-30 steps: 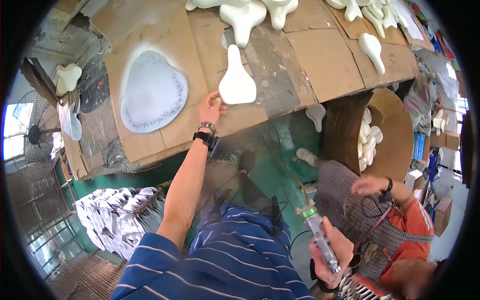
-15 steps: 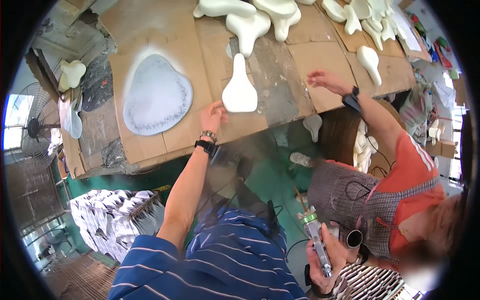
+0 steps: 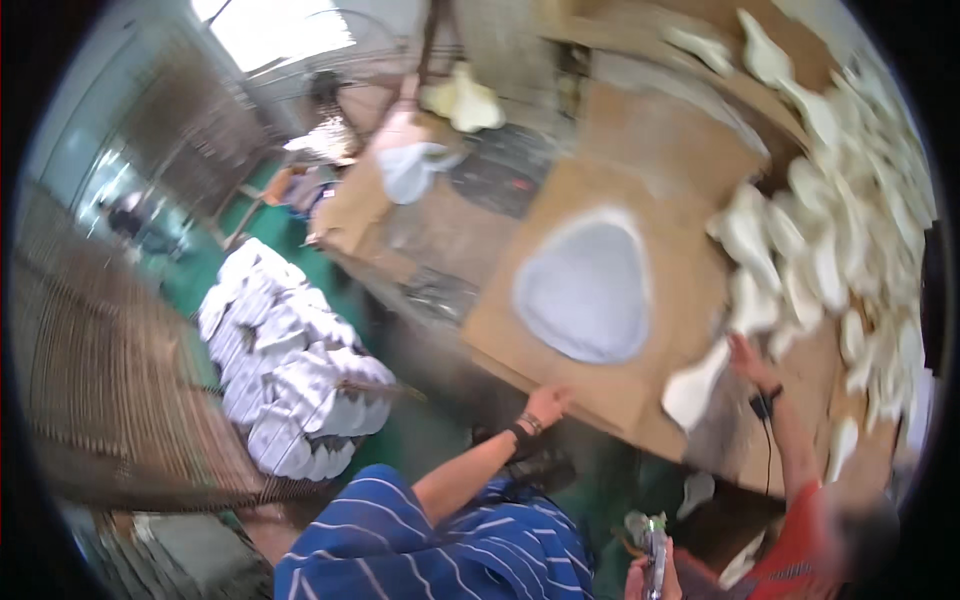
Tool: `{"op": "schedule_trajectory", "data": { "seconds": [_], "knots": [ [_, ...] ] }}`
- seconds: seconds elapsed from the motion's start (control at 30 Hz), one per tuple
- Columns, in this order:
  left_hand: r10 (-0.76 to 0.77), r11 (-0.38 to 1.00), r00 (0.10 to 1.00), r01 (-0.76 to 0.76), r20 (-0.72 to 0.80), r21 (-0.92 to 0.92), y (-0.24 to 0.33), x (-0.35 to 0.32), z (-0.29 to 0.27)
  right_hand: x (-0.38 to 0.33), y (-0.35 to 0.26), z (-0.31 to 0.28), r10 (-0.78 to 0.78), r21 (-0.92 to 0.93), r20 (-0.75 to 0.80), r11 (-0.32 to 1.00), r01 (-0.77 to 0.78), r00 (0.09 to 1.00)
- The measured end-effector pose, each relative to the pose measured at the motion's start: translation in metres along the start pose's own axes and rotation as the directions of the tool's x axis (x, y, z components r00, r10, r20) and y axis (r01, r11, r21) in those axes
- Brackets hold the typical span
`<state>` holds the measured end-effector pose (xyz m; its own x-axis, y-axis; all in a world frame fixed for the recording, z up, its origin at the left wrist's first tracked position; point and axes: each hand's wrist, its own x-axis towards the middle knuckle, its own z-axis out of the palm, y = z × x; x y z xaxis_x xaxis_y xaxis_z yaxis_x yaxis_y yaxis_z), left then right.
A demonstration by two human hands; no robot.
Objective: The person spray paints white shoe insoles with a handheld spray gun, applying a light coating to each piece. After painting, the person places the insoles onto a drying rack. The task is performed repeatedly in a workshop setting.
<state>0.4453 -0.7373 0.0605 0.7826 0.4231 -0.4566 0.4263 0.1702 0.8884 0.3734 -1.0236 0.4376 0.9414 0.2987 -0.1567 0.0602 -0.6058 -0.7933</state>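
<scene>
My left hand rests at the front edge of the cardboard-covered table, its fingers loosely apart with nothing in them; motion blurs it. Low in the picture, my right hand is closed round a metal spray gun. On the cardboard beyond my left hand lies a rounded triangular grey-white panel, with a pale sprayed halo round it. To its right is a white bicycle-saddle-shaped foam pad, and the hand of a co-worker in a red top is at its far end.
Many cream saddle-shaped foam pads are heaped on the right side of the table. A yellowish pad and a white piece sit at its left end. A stack of white covered pieces stands on the green floor, beside a mesh rack.
My view has swung to the left. My left hand has come away from the white pad, and the co-worker's hand has reached that pad. The spray gun stays in my right hand.
</scene>
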Motion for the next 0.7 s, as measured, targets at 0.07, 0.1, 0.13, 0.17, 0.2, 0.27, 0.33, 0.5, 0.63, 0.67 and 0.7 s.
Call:
{"op": "schedule_trajectory", "data": {
  "seconds": [0.07,0.1,0.13,0.17,0.2,0.27,0.33,0.5,0.63,0.67,0.7],
  "knots": [
    [0.122,0.986,0.979,-0.101,-0.165,0.134,-0.009,0.011,-0.048,0.012,-0.017,0.015,-0.089,0.025,0.073,0.996,0.088,0.993],
    [0.131,0.978,0.947,-0.075,-0.295,0.194,-0.022,0.01,-0.084,0.024,-0.023,0.02,-0.119,0.042,0.14,0.993,0.114,0.983],
    [0.164,0.967,0.935,-0.089,-0.314,0.24,-0.011,0.014,-0.097,0.021,-0.035,0.027,-0.126,0.017,0.13,0.992,0.125,0.983],
    [0.189,0.952,0.925,-0.09,-0.33,0.293,-0.002,0.017,-0.111,0.023,-0.041,0.036,-0.122,-0.001,0.125,0.992,0.123,0.985],
    [0.215,0.933,0.915,-0.088,-0.342,0.35,0.008,0.022,-0.124,0.026,-0.048,0.046,-0.117,-0.018,0.115,0.993,0.12,0.987],
    [0.116,0.921,0.94,0.019,-0.319,0.39,-0.001,0.04,-0.151,0.036,-0.062,0.063,-0.123,-0.029,0.133,0.991,0.128,0.983],
    [0.05,0.915,0.957,0.07,-0.284,0.397,-0.016,0.049,-0.166,0.044,-0.077,0.084,-0.113,-0.032,0.159,0.992,0.119,0.981],
    [0.15,0.892,0.974,-0.06,-0.169,0.448,-0.033,0.058,-0.171,0.05,-0.139,0.135,0.023,-0.001,0.243,1.0,-0.023,0.97],
    [0.031,0.856,0.998,0.0,-0.052,0.517,-0.011,0.047,-0.176,0.058,-0.186,0.172,0.152,-0.134,0.257,0.984,-0.12,0.954],
    [0.021,0.835,1.0,-0.018,0.002,0.55,-0.006,0.044,-0.182,0.058,-0.187,0.182,0.079,-0.101,0.247,0.993,-0.055,0.966],
    [0.009,0.814,0.998,-0.039,0.055,0.579,-0.002,0.042,-0.19,0.058,-0.181,0.191,0.005,-0.068,0.234,0.998,0.011,0.972]
  ]
}}
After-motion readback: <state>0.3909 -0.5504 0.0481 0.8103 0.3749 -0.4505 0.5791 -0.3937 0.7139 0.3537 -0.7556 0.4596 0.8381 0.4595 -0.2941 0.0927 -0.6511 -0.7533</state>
